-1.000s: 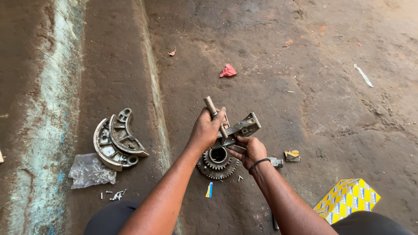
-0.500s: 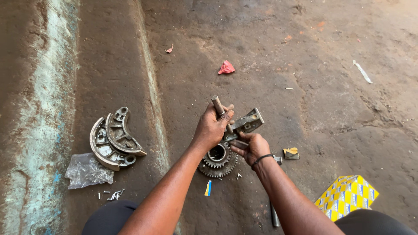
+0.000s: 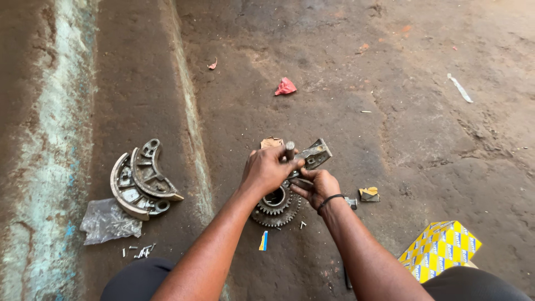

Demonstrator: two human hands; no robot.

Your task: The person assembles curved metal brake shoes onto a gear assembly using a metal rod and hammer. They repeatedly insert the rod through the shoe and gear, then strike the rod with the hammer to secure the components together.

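Hands stay clamped on metal bracket above gear.

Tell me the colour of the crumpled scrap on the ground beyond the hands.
Red; the crumpled scrap shows plainly in the head view.

Dirt floor, person crouched. Left hand closed around a short metal rod, upright. Right hand (dark band at the wrist) grips a grey metal bracket beside it. Toothed gear flat on the ground directly under both hands. Two curved brake shoes lie well left; clear plastic bag near them. Yellow box lower right.
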